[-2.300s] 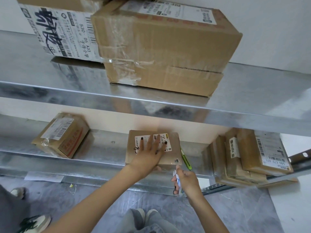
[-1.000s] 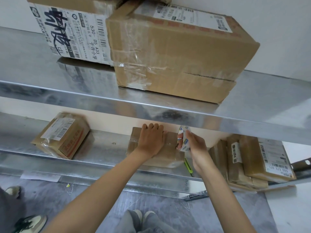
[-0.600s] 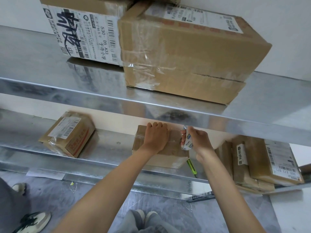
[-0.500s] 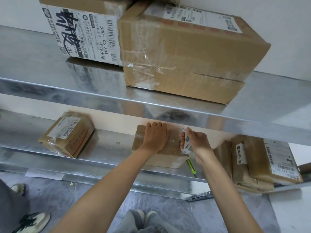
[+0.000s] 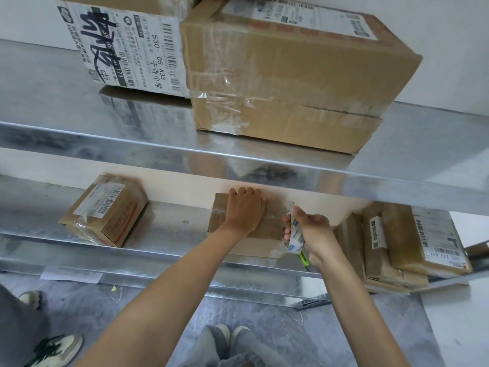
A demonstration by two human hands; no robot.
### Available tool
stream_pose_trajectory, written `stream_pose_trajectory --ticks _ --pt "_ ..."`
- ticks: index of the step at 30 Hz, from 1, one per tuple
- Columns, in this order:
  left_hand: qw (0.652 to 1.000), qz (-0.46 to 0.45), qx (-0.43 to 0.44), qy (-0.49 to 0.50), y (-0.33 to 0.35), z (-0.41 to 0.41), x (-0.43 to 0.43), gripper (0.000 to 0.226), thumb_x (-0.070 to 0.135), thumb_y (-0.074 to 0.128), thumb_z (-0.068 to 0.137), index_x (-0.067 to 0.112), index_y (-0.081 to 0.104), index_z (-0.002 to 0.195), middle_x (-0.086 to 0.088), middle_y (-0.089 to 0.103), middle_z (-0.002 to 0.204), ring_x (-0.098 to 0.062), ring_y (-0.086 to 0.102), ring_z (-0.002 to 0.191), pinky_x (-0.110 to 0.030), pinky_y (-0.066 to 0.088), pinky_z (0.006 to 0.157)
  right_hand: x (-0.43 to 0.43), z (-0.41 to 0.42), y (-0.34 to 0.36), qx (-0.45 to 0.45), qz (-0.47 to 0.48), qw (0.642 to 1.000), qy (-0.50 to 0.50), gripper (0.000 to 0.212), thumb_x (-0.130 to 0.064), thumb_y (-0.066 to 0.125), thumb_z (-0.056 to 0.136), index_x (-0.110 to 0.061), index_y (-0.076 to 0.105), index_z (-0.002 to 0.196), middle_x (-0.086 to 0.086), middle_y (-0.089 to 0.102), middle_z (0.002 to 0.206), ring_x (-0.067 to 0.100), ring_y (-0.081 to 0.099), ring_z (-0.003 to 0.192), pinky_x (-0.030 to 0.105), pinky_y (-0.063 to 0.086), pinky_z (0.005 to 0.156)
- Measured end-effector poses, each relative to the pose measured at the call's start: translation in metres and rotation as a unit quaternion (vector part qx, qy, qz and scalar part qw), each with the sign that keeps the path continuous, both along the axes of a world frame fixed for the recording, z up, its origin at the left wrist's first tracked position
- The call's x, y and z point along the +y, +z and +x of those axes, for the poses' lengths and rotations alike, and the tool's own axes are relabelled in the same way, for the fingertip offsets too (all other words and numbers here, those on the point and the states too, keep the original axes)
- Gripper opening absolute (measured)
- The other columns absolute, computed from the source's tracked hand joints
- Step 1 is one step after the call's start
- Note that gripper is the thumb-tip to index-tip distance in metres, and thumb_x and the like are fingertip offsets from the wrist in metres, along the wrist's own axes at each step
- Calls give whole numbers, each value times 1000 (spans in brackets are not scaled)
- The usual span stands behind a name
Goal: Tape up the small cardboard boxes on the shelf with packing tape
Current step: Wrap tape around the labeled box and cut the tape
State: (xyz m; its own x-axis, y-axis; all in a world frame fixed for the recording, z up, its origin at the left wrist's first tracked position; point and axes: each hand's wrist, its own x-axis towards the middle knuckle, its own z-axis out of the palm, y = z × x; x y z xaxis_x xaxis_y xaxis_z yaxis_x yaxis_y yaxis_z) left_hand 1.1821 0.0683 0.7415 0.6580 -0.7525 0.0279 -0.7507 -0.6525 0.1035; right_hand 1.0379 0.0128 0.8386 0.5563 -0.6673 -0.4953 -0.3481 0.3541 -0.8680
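Note:
A small cardboard box (image 5: 267, 229) lies in the middle of the lower metal shelf (image 5: 172, 226). My left hand (image 5: 244, 210) presses flat on its top, fingers reaching over the far edge. My right hand (image 5: 312, 230) grips a roll of packing tape (image 5: 293, 234) at the box's right front corner. A clear strip of tape runs from the roll across the box top. Another small taped box (image 5: 105, 210) sits at the left of the same shelf.
Several flat parcels (image 5: 407, 239) are stacked at the shelf's right end. A green utility knife (image 5: 303, 259) lies beside the box under my right hand. Two big boxes (image 5: 285, 70) stand on the upper shelf. Another person's shoes (image 5: 53, 348) are on the floor at left.
My right hand has pulled the tape roll from the box's far right corner toward the front, down the right side. My left hand stays pressed on the box top.

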Motion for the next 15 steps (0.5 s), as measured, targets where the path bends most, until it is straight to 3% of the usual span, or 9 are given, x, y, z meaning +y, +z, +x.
stream_pose_trajectory --ticks 7,15 --pt "1000 9 8 -2 -1 -1 -1 42 36 20 104 15 56 111 -5 63 110 -26 55 100 -43 36 92 2 -10 -6 0 -2 1000 -1 44 -21 46 100 1 61 65 8 57 45 17 52 37 30 49 52" --pt "1000 11 15 6 0 -1 -3 44 36 20 104 14 57 112 -6 63 111 -26 55 101 -43 37 94 17 -16 6 -3 8 1000 8 44 -21 43 100 4 60 68 9 57 43 15 51 33 21 48 41"
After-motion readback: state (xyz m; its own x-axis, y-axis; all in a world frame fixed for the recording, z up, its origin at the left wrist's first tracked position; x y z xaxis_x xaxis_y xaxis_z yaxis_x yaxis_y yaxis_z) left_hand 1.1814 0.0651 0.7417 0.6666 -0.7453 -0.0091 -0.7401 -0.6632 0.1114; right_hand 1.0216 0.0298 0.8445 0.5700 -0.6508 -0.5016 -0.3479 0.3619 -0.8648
